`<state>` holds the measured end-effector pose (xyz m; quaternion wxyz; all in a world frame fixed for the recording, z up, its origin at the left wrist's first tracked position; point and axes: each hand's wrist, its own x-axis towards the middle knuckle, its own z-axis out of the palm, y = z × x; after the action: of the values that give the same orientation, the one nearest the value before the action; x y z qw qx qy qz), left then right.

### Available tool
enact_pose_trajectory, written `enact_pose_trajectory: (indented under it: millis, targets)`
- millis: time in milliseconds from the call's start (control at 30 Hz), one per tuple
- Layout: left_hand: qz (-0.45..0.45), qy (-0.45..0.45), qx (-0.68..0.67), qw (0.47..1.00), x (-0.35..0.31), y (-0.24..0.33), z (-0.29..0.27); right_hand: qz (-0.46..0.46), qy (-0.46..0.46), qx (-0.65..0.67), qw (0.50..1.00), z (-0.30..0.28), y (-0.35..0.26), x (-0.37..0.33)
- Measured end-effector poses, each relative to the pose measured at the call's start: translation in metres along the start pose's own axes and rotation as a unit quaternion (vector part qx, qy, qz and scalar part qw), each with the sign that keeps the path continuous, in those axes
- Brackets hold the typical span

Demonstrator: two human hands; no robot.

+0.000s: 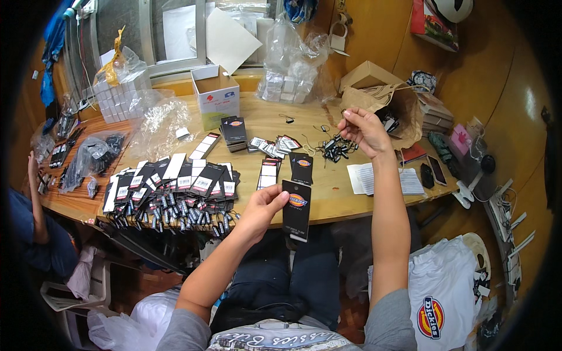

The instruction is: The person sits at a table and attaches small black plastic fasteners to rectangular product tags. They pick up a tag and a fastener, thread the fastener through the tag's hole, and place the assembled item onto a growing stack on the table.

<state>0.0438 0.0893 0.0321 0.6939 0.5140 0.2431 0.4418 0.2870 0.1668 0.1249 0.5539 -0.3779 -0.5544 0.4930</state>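
In front of my lap, my left hand (pixel 265 209) grips a black hang tag (pixel 297 217) between thumb and fingers; the tag hangs upright with a coloured logo near its top. My right hand (pixel 364 130) is raised over the right of the table, its thumb and fingertips pinched together. Whatever they hold is too small to make out. Just below that hand lies a tangled pile of black tag strings (pixel 336 147). Beyond the left hand sit a few more black tags (pixel 302 168) and a stack of white-labelled tags (pixel 268 174).
Many finished-looking tags with strings (pixel 175 187) cover the table's left front edge. Behind stand a white box (pixel 215 96), a stack of black tags (pixel 234 133) and small labels (pixel 275 144). A brown paper bag (pixel 404 111) and papers (pixel 386 179) are right. Another person's arm (pixel 37 199) shows far left.
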Motion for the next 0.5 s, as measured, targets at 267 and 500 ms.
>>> enact_pose_trajectory:
  millis: [267, 500]
  targets:
    - [0.068, -0.093, -0.012, 0.993, 0.017, 0.006, 0.023, -0.002, -0.085, 0.06, 0.995, 0.054, -0.016, -0.04]
    - [0.031, -0.128, -0.078, 0.988, -0.02, 0.003, 0.019, -0.008, -0.082, 0.088, 0.993, 0.065, -0.007, -0.058]
